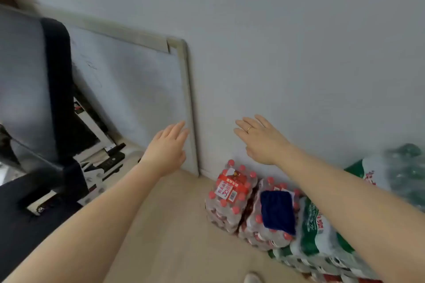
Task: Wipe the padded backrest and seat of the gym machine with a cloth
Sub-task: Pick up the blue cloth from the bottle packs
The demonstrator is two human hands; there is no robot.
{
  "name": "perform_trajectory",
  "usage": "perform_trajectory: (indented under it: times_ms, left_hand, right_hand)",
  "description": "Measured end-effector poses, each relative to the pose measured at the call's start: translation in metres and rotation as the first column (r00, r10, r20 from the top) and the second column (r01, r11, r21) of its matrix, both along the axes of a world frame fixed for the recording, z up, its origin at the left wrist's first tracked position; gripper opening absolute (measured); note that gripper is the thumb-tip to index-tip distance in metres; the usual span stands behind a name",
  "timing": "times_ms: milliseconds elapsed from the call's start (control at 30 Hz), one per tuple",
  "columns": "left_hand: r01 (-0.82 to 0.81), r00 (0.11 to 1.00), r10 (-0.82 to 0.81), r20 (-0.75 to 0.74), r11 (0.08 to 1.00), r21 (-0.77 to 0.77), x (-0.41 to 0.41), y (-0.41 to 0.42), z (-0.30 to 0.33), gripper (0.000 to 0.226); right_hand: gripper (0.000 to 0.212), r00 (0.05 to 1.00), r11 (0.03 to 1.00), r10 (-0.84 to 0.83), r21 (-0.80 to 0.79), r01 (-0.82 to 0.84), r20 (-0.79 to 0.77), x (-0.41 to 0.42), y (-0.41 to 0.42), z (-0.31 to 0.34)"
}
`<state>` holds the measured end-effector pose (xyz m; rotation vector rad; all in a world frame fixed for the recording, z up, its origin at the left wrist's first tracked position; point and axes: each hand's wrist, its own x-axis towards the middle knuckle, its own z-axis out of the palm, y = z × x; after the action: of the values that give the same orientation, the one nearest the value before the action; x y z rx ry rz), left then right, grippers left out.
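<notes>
A dark blue cloth (pixel 278 211) lies folded on top of shrink-wrapped packs of red-capped water bottles (pixel 232 193) on the floor by the wall. The gym machine stands at the left: its padded backrest (pixel 25 80) is grey with a dark edge, and its dark seat (pixel 16 200) shows at the lower left. My left hand (pixel 169 147) and my right hand (pixel 261 138) are both stretched forward in the air with straight fingers, holding nothing. My right hand, with a ring on it, hangs above the bottle packs and the cloth.
A framed whiteboard (pixel 138 89) leans against the wall behind the machine. More bottle packs in green wrap (pixel 322 234) line the wall at the right. Pale wooden floor (pixel 174 225) lies between machine and bottles. A shoe tip (pixel 251 278) shows at the bottom.
</notes>
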<state>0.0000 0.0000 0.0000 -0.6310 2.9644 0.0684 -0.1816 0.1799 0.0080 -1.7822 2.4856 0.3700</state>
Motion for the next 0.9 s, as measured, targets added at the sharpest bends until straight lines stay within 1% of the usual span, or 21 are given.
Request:
perform_trajectory:
  times_ms: [33,67,100,133,200,233,300,400,433,467,533,567,633,700,767,800,833,867,900]
  left_hand:
    - [0.017,1.0,-0.017,0.021,1.0,0.024,-0.004,0.007,-0.011,0.057]
    - [0.032,0.999,-0.03,-0.026,0.998,0.058,-0.005,0.011,-0.02,0.051]
    - [0.045,0.999,-0.045,-0.011,0.995,0.094,-0.01,0.018,-0.04,0.045]
    - [0.049,0.998,-0.055,0.041,0.989,0.141,-0.016,0.025,-0.059,0.043]
    - [0.02,0.994,-0.045,0.099,0.971,0.237,-0.028,0.046,-0.103,0.047]
    - [0.023,0.995,-0.046,0.087,0.968,0.249,-0.035,0.057,-0.121,0.046]
    - [-0.002,0.992,-0.039,0.119,0.945,0.328,-0.048,0.077,-0.152,0.047]
    - [0.018,0.994,-0.058,0.089,0.917,0.397,-0.067,0.1,-0.205,0.072]
    - [0.011,0.993,-0.059,0.106,0.913,0.407,-0.073,0.106,-0.221,0.07]
    - [-0.001,0.991,-0.053,0.119,0.912,0.41,-0.077,0.111,-0.236,0.063]
    - [-0.019,0.987,-0.051,0.15,0.903,0.43,-0.086,0.117,-0.265,0.047]
    - [-0.041,0.984,-0.04,0.172,0.898,0.439,-0.09,0.119,-0.278,0.044]
    - [-0.081,0.985,-0.001,0.17,0.876,0.476,-0.091,0.123,-0.302,0.049]
    - [-0.109,0.99,0.047,0.134,0.854,0.509,-0.09,0.125,-0.32,0.063]
    - [-0.144,0.986,0.08,0.144,0.848,0.511,-0.087,0.126,-0.332,0.063]
    - [-0.159,0.983,0.088,0.162,0.848,0.505,-0.084,0.127,-0.335,0.059]
    - [-0.184,0.977,0.103,0.186,0.844,0.504,-0.081,0.127,-0.338,0.053]
    - [-0.199,0.975,0.116,0.191,0.839,0.506,-0.079,0.126,-0.338,0.046]
    - [-0.21,0.973,0.126,0.194,0.832,0.513,-0.077,0.125,-0.338,0.043]
  right_hand:
    - [0.054,0.998,0.997,-0.058,0.048,0.057,0.019,-0.001,0.007,-0.013]
    - [0.052,0.994,0.994,-0.097,0.06,0.094,0.059,-0.004,0.014,-0.025]
    - [0.05,0.984,0.986,-0.144,0.101,0.134,0.102,-0.01,0.026,-0.047]
    - [0.048,0.971,0.973,-0.195,0.154,0.173,0.14,-0.016,0.04,-0.07]
    - [0.043,0.931,0.942,-0.291,0.235,0.24,0.219,-0.029,0.068,-0.117]
    - [0.041,0.912,0.928,-0.329,0.263,0.264,0.245,-0.038,0.081,-0.138]
    - [0.043,0.88,0.895,-0.393,0.334,0.298,0.268,-0.052,0.1,-0.177]
    - [0.045,0.818,0.845,-0.489,0.399,0.357,0.304,-0.072,0.118,-0.233]
    - [0.044,0.797,0.829,-0.518,0.414,0.377,0.311,-0.077,0.121,-0.25]
    - [0.043,0.78,0.812,-0.541,0.434,0.39,0.313,-0.082,0.122,-0.268]
    - [0.044,0.767,0.797,-0.556,0.469,0.381,0.321,-0.089,0.123,-0.304]
    - [0.046,0.773,0.801,-0.545,0.475,0.365,0.324,-0.093,0.122,-0.322]
    - [0.053,0.787,0.817,-0.521,0.46,0.347,0.332,-0.099,0.119,-0.355]
    - [0.06,0.796,0.821,-0.515,0.452,0.35,0.319,-0.102,0.116,-0.381]
    - [0.063,0.806,0.814,-0.523,0.442,0.376,0.277,-0.099,0.113,-0.395]
    - [0.062,0.821,0.817,-0.52,0.417,0.399,0.234,-0.096,0.112,-0.397]
    - [0.054,0.842,0.826,-0.505,0.386,0.41,0.187,-0.093,0.112,-0.398]
    - [0.042,0.859,0.839,-0.487,0.358,0.409,0.159,-0.091,0.11,-0.396]
    - [0.028,0.863,0.848,-0.476,0.348,0.4,0.17,-0.091,0.108,-0.392]
